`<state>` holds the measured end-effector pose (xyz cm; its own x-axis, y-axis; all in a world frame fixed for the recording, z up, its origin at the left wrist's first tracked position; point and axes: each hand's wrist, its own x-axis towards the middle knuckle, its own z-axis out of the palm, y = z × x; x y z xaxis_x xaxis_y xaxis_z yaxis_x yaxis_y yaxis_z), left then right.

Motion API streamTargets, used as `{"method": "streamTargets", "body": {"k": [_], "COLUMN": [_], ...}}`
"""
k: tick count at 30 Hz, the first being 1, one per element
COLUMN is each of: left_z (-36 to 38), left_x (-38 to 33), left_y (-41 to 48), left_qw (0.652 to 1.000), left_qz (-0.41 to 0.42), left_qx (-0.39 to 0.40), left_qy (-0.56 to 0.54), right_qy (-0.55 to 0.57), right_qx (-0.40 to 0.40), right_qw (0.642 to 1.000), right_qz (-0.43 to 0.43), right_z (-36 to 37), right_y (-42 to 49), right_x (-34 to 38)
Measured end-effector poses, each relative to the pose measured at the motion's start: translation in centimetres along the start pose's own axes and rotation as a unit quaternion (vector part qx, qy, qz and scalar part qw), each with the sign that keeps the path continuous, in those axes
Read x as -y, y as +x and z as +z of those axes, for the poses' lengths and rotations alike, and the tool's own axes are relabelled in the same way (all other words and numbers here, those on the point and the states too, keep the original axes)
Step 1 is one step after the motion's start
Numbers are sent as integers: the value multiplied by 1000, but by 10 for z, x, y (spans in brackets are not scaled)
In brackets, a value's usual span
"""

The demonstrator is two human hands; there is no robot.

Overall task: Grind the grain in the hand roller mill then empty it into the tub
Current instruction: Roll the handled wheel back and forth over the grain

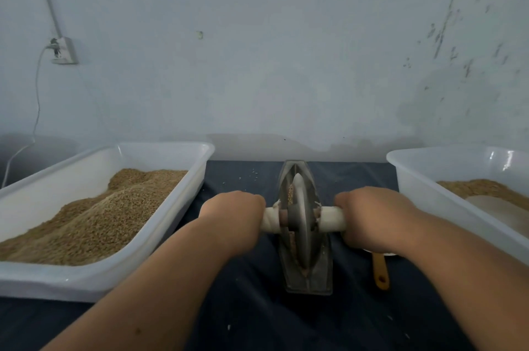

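My left hand (233, 214) and right hand (369, 217) are each clenched round one end of the white-wrapped handle (270, 220), knuckles up. The handle runs straight across me from left to right, with the metal wheel (300, 216) standing upright at its middle between my fists. The wheel sits in the narrow metal trough (320, 273), whose long axis points away from me toward the wall, square to the handle, so I judge the stroke must go forward and back along that line with both hands level. The grain (290, 193) lies in the trough just left of the wheel, on my left hand's side. The left tub (86, 279), heaped with grain, and the right tub (423, 193), far less full, flank the trough on the dark cloth (252, 307). I cannot tell which one is meant for emptying. A wooden-handled scoop (380, 273) lies under my right wrist.
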<state>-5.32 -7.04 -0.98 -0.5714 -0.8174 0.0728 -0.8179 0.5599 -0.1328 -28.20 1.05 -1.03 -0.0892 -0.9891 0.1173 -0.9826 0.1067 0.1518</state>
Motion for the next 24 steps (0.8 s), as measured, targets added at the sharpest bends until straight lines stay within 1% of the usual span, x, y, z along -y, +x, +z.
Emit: {"method": "streamTargets", "body": {"k": [3, 5, 8, 11, 14, 19, 24], "left_z": [7, 14, 23, 24, 22, 26, 21], "left_x": [-2, -1, 1, 3, 5, 7, 3], "left_y": [13, 28, 56, 84, 103, 103, 76], "left_qw": [1000, 999, 997, 995, 995, 995, 997], "left_qz": [-11, -21, -40, -59, -59, -54, -39], "left_qx": [-26, -39, -67, -78, -80, -87, -71], "left_qy": [1, 2, 6, 3, 3, 8, 21], "right_qy": [17, 20, 11, 6, -16, -27, 4], "right_qx": [6, -5, -69, -126, -158, -161, -98], "right_qw": [1000, 1000, 997, 991, 987, 986, 995], "right_qz": [13, 18, 32, 36, 32, 33, 30], "right_z": [5, 12, 26, 36, 41, 44, 36], "right_y": [7, 19, 46, 73, 91, 93, 72], "right_x": [-1, -3, -8, -11, -15, -16, -12]}}
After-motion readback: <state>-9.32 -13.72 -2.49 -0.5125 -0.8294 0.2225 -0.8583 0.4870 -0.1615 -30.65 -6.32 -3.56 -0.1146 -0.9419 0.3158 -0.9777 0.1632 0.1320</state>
